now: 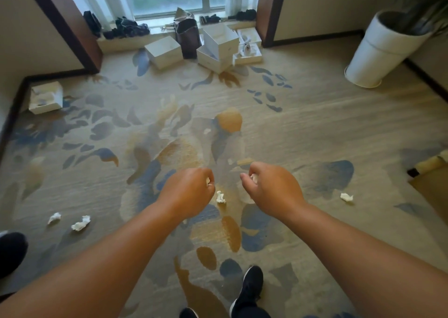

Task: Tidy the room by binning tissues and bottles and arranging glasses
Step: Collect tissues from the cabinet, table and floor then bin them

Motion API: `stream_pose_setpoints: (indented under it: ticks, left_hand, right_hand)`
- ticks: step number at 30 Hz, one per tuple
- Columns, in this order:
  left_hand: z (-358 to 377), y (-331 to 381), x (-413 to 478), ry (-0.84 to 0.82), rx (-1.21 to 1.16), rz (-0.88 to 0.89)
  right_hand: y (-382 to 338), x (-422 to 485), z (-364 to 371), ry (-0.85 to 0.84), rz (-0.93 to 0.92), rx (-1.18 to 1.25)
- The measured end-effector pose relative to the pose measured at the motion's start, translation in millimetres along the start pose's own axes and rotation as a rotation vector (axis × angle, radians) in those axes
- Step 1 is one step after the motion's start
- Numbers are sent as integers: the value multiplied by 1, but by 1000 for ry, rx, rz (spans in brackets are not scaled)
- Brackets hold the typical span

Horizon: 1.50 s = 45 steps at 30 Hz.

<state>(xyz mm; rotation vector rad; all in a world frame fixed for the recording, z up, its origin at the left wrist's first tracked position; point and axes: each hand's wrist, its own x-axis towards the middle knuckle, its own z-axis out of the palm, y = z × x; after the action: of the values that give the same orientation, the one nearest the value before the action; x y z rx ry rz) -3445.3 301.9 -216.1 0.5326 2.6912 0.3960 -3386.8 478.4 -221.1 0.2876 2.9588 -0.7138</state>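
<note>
Six tissues counted: two held, four loose on the carpet. Two hands were out front, apart, not touching, knuckles up.

The left hand was curled tight round the left wad, only a white sliver showing at the thumb side. The right hand was curled the same way round the right wad, a small white bit peeking out between the fingers.

Loose ones:
- The mid tissue lay on the carpet in the gap between the hands.
- The right tissue lay well out past the right hand.
- The far-left tissue and near-left tissue lay well out past the left hand, near each other, apart.

All were white, small, crumpled, ragged lumps. Two pale specks ahead of the hands were too small to tell.

Far ahead of the hands, under the window, sat about four white boxes, overlapping, so the count was unsure. One dark bag stood among them. One more, the side box, sat far ahead-left of the left hand. One white planter stood far ahead-right of the right hand. One black shoe showed below the forearms, plus a second toe at the bottom edge.
</note>
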Motion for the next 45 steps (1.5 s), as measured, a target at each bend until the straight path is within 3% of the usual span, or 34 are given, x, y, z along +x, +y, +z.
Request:
stream_pose_setpoints:
  ticks: [13,28,36,45]
  left_hand:
    - [32,111,87,-145,60,69]
    - [85,124,168,-261,42,200]
    - [190,103,212,-340,27,225]
    - [349,58,260,-365,27,113]
  right_hand:
    - [130,36,-48,31,132,38]
    - [199,61,-28,68,322,38]
    - [272,66,58,-38,456,56]
    - [389,77,201,-151,525,65]
